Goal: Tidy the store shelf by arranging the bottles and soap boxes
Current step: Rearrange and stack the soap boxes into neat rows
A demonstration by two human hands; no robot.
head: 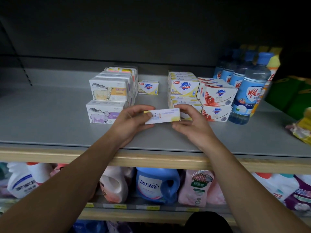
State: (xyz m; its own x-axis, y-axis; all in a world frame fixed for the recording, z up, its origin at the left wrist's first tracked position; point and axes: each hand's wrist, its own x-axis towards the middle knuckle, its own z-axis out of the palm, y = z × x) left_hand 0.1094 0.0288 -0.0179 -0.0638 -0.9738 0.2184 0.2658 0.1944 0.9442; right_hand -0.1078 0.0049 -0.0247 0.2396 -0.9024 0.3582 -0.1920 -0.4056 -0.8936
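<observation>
A white and yellow soap box (164,115) is held just above the grey shelf (50,118), its long side facing me. My left hand (133,120) grips its left end and my right hand (190,122) grips its right end. Behind my left hand stand stacked sheep-print soap boxes (107,98). One small yellow Safeguard box (148,87) stands alone at mid-shelf. Stacked yellow Safeguard boxes (184,88) and red-print Safeguard boxes (217,100) stand to the right. Blue-capped bottles (249,91) line the far right.
A yellow and pink packet (301,130) lies at the shelf's right edge, with green packs (292,96) behind it. The shelf's wooden front lip (151,158) runs below my wrists. The lower shelf holds detergent jugs (156,185).
</observation>
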